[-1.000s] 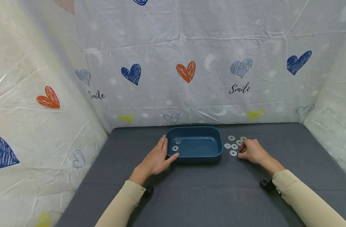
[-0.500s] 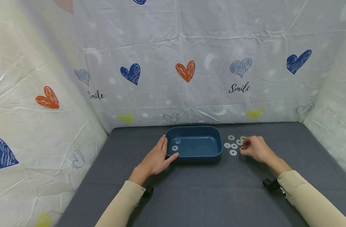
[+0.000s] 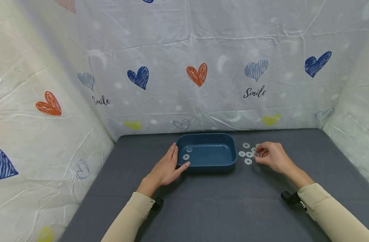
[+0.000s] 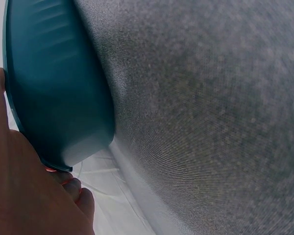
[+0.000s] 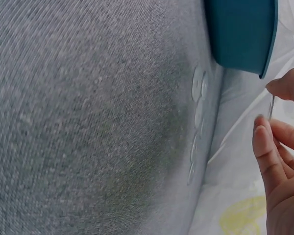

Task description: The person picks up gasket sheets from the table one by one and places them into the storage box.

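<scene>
A right hand [image 3: 270,156] pinches one thin washer [image 5: 272,106] edge-on at three o'clock of the blue tray [image 3: 220,164]; the left hand [image 3: 166,169], fingers straight, steadies the tray. Such a light pinch could let it slip.

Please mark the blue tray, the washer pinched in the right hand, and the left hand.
blue tray [image 3: 229,148]: head view, on its bare inner right wall.
pinched washer [image 5: 272,106]: right wrist view, on its thin edge between the fingertips.
left hand [image 3: 166,169]: head view, on the back of the hand.
</scene>
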`<state>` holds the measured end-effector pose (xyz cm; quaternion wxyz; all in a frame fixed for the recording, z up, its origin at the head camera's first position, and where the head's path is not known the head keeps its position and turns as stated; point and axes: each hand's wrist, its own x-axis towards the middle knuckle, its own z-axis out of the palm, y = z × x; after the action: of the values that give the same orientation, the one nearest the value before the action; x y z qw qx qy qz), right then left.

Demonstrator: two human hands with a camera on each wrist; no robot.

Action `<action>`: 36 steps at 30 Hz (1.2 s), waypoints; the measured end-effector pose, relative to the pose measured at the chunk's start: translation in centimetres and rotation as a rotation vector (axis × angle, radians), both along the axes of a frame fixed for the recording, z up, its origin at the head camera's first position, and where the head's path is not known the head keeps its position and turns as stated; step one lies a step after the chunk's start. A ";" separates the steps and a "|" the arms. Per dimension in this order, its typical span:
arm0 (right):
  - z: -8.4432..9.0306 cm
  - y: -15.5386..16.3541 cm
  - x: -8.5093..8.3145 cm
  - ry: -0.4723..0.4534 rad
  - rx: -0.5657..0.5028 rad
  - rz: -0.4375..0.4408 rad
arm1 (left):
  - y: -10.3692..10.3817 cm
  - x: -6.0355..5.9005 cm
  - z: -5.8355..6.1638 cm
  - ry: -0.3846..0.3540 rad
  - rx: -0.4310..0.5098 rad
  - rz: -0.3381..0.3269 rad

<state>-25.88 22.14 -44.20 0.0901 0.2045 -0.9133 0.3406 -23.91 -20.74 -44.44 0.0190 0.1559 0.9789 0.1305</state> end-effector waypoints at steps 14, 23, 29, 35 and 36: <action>0.8 -1.1 0.2 0.062 -0.033 0.029 | -0.3 -0.4 -0.8 0.006 -0.006 0.004; 1.3 -2.3 -0.1 0.090 -0.058 0.073 | -0.1 0.2 -0.3 0.026 0.020 -0.007; 1.3 -3.4 -0.4 0.084 -0.091 0.107 | -0.1 0.3 -0.2 0.036 0.032 -0.016; 1.5 -4.6 -0.7 0.077 -0.086 0.143 | -0.1 0.1 -0.3 0.021 0.011 -0.007; 1.5 -4.9 -0.7 0.080 -0.086 0.149 | -0.1 0.0 -0.3 0.019 0.005 -0.004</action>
<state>-26.62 17.29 -42.69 0.1096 0.2814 -0.8757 0.3767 -23.88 -20.88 -44.70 0.0094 0.1591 0.9784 0.1315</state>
